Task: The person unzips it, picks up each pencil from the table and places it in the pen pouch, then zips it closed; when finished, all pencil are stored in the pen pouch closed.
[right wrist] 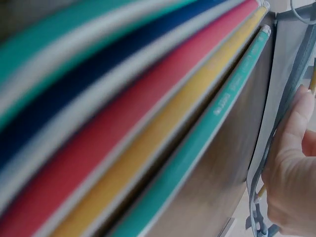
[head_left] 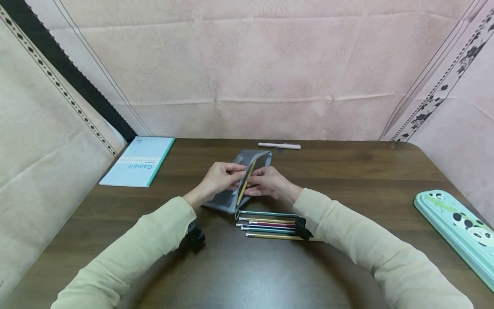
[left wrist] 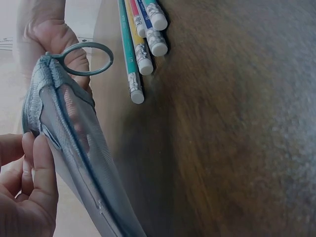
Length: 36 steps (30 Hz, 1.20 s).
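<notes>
A grey zip pouch (head_left: 221, 201) stands tilted on the table, its zipped mouth parted. My left hand (head_left: 221, 177) pinches the pouch's edge between thumb and fingers, as the left wrist view shows up close. At the opening, my right hand (head_left: 269, 182) holds a yellow pencil (head_left: 242, 193), which lies slantwise along the mouth. A round ring (left wrist: 109, 61) hangs at the zip's end. Just below the pouch lie several eraser-tipped pencils (head_left: 266, 230) side by side, in green, yellow, red and blue, partly hidden by the right wrist's black camera.
A white pen (head_left: 278, 146) lies behind the pouch near the table's back edge. At the back left is a light blue Gambit notepad (head_left: 133, 165). A mint green panda case (head_left: 455, 227) lies at the right edge. Cloth hangs behind the table.
</notes>
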Each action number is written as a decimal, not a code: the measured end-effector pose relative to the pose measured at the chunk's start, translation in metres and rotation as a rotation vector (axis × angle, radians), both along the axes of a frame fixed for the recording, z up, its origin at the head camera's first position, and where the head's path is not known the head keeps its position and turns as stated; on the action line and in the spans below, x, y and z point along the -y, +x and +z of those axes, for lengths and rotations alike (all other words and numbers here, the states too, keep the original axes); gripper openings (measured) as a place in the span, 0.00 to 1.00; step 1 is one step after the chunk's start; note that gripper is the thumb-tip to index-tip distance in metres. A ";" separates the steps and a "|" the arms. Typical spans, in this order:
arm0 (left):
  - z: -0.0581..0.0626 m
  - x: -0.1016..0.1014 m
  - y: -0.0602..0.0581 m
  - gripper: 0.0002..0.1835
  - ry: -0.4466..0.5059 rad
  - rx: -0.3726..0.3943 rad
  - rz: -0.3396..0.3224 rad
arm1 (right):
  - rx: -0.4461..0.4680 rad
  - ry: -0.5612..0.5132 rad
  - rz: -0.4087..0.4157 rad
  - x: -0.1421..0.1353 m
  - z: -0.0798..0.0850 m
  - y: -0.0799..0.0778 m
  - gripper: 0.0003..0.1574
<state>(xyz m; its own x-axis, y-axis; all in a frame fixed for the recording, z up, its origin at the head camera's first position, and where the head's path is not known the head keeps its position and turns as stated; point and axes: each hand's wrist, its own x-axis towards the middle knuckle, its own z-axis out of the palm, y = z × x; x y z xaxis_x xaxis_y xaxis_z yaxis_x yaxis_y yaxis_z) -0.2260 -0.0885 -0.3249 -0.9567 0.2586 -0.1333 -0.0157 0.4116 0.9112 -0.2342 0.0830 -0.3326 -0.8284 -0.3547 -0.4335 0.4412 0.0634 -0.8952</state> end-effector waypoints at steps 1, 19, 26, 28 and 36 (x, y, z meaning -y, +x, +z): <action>0.000 0.000 0.000 0.16 -0.001 -0.003 -0.002 | 0.001 -0.002 0.001 0.000 0.000 0.001 0.22; -0.004 0.005 -0.001 0.17 -0.008 -0.001 -0.007 | -0.331 0.359 0.454 -0.085 -0.009 0.025 0.14; -0.003 0.006 -0.001 0.17 0.003 -0.006 -0.007 | -0.429 0.327 0.567 -0.092 -0.017 0.030 0.12; -0.003 0.006 -0.001 0.17 0.006 -0.007 -0.007 | -0.442 0.321 0.573 -0.091 -0.019 0.029 0.11; -0.002 0.007 0.000 0.17 0.003 0.002 0.000 | -0.498 0.340 0.570 -0.089 -0.020 0.032 0.07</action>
